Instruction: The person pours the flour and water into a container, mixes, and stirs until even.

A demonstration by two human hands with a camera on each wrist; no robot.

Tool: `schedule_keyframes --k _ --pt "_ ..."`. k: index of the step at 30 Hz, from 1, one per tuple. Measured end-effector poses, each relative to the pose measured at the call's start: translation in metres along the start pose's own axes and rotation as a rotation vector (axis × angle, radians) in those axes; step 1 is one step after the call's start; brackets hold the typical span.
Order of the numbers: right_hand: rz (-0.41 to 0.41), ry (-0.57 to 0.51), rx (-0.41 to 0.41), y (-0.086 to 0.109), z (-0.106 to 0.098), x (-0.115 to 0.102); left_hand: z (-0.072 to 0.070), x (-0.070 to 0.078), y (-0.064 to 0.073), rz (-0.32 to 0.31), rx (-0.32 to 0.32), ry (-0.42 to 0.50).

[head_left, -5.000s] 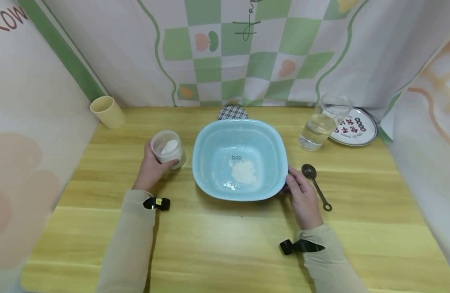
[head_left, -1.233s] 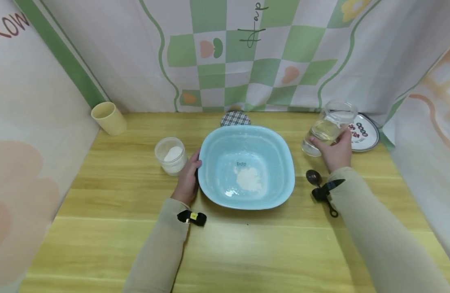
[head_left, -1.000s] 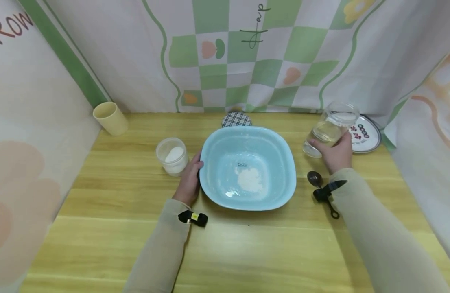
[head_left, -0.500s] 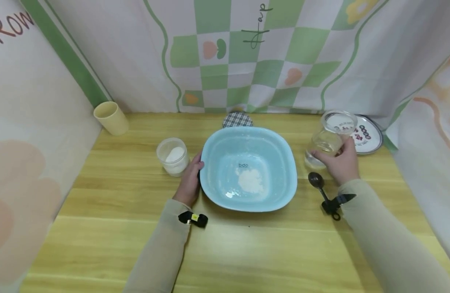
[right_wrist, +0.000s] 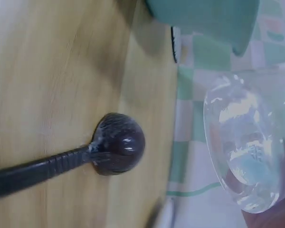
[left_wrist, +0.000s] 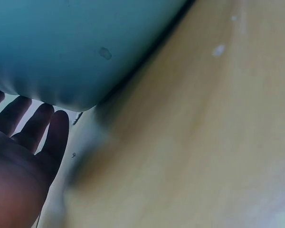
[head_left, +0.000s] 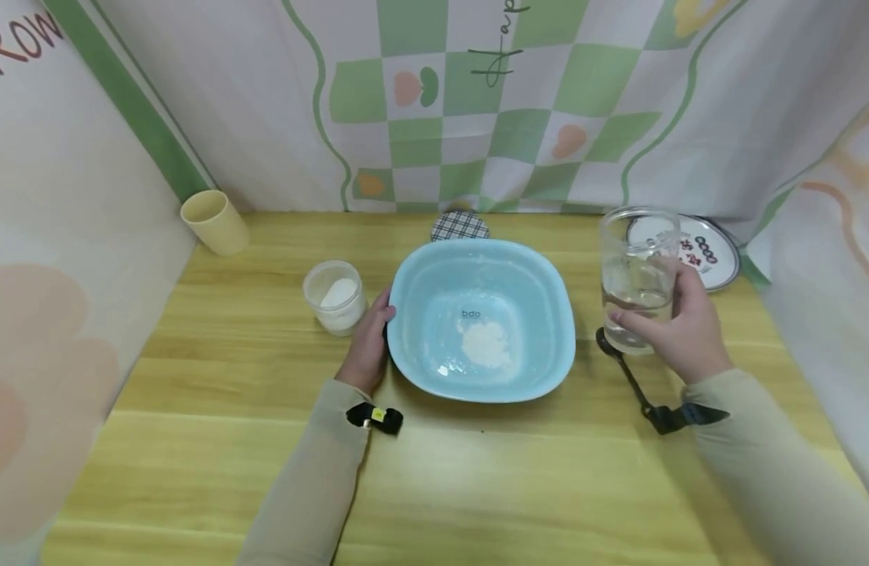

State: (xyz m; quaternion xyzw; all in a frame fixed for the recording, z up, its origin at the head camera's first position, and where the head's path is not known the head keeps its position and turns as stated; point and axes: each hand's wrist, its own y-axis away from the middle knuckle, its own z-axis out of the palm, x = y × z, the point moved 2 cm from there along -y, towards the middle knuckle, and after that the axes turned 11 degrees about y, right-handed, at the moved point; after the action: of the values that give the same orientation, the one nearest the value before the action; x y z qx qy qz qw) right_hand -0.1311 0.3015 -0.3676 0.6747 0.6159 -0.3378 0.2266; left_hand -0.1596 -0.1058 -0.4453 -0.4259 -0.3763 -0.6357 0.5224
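The right hand (head_left: 682, 326), at the right of the frame, curls around a clear tumbler (head_left: 621, 263) partly filled with clear liquid (head_left: 636, 304), its base above the wooden tabletop (head_left: 477, 487). Left of centre, the left hand (head_left: 365, 350) rests against the light-blue basin (head_left: 420, 334), its fingers spread and nearly straight. The basin sits mid-frame, white powder (head_left: 486, 343) on its floor. A dark spoon (head_left: 630, 377) lies at right; a powder jar (head_left: 341, 321) stands left of the basin.

Basin (head_left: 537, 330) reads "bdo", the curtains (head_left: 583, 71) "Row" and "Hap".
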Motion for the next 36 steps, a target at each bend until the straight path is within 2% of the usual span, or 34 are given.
schedule_keyframes --k 8,15,24,36 --pt "-0.101 0.149 -0.073 0.017 -0.01 -0.002 -0.001 -0.001 -0.001 -0.024 -0.003 -0.007" --pt "-0.095 0.253 -0.119 0.028 -0.016 0.003 -0.002 0.0 0.001 -0.04 -0.004 -0.029" --pt "-0.189 0.334 -0.149 0.04 -0.017 0.004 -0.003 0.0 0.001 -0.036 -0.011 -0.002" --pt "-0.237 0.388 -0.231 0.051 -0.03 -0.006 -0.001 0.002 0.002 -0.02 -0.031 -0.013"
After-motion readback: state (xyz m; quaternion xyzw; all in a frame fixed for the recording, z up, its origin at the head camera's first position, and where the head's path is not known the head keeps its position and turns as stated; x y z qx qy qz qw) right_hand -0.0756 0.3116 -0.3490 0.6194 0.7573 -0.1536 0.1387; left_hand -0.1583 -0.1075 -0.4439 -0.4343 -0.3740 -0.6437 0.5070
